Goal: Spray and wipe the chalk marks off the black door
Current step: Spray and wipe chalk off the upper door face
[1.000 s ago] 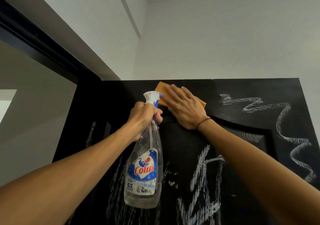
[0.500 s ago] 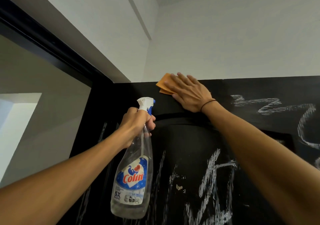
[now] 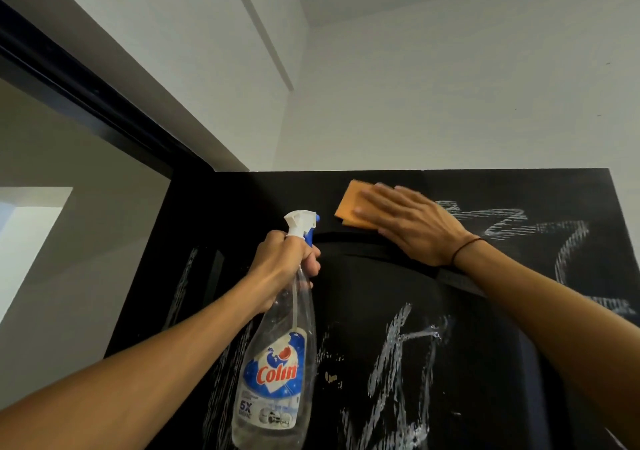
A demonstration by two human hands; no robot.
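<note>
the task is judged to be at an early stage. the stretch of the black door (image 3: 277, 207) along its top edge, left of the wiping hand, is seen free of chalk, and that part looks done. much is left: heavy chalk marks (image 3: 498, 222) run to the right of the hand along the upper band, a large wet-looking scrawl (image 3: 401, 356) sits on the panel below, and fainter streaks (image 3: 183, 283) are seen down the left side of the door.

the orange cloth (image 3: 349, 207) is pressed flat against the door by the right hand (image 3: 412, 224), whose fingers are laid out straight over it; nothing is curled round it, so the grip there is apart and only pressing. the cloth's left part shows beyond the fingertips, just under the door's top edge, and the nearest chalk lies just beside the hand on its right.

the spray bottle (image 3: 277, 363) is held by the left hand (image 3: 280, 262), whose grip is clamped on its neck below the white nozzle (image 3: 299, 222); the bottle hangs down in front of the door, nozzle pointed at it, lower and left of the cloth and not touching it.
</note>
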